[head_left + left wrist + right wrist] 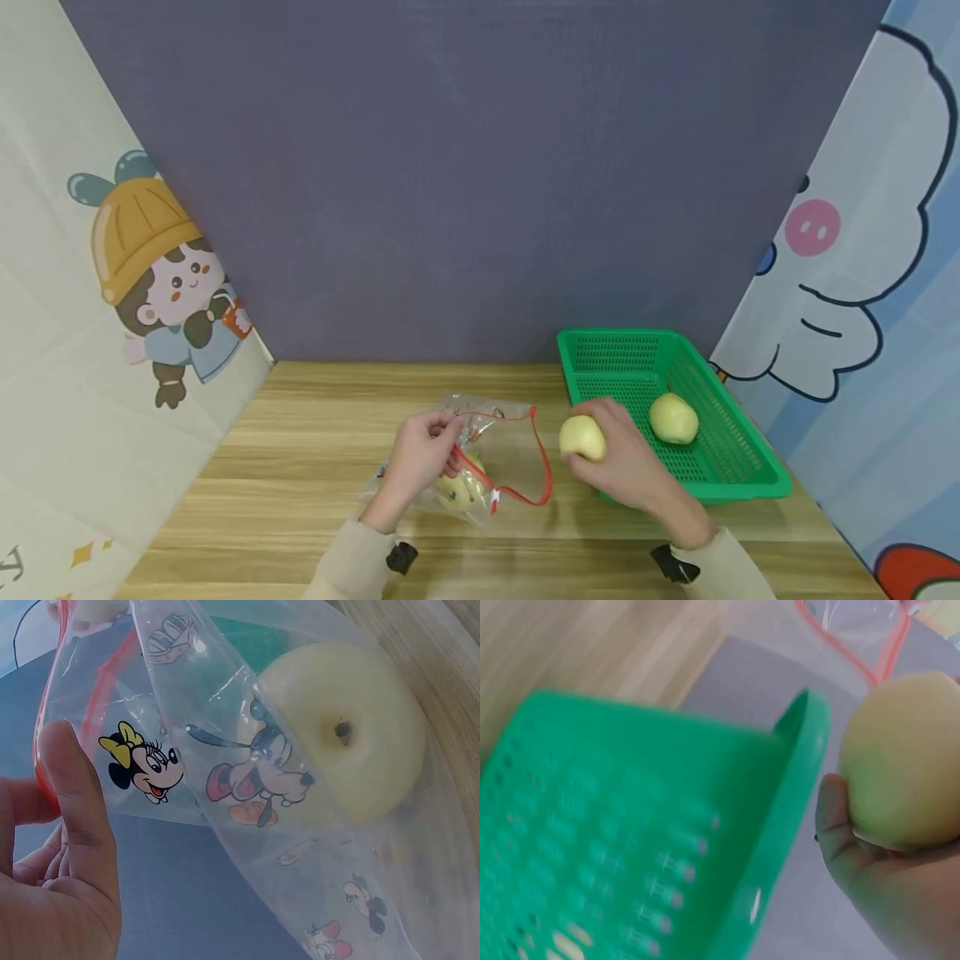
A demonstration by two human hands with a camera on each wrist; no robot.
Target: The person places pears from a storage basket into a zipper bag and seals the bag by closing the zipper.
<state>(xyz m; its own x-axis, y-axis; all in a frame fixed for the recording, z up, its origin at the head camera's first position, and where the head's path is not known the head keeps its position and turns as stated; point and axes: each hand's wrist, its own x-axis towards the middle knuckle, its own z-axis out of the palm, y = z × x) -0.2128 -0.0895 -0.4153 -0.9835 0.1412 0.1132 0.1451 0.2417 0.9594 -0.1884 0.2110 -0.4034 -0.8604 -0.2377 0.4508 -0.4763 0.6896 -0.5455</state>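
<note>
My left hand (429,454) pinches the red-edged mouth of a clear zip bag (247,742) printed with cartoon figures. The bag's mouth gapes toward the right. Inside it lies a pale yellow apple (360,735), seen through the plastic. My right hand (626,458) grips another pale yellow apple (582,438), held between the bag's opening and the green basket (772,847). In the right wrist view the fingers curl round this apple from below. A further yellow apple (673,418) rests on the basket's floor.
The green plastic basket, with perforated sides, stands at the right on a wood-grain table (300,467). A dark grey panel (465,183) rises behind the table. Cartoon-printed curtains (45,333) hang on both sides.
</note>
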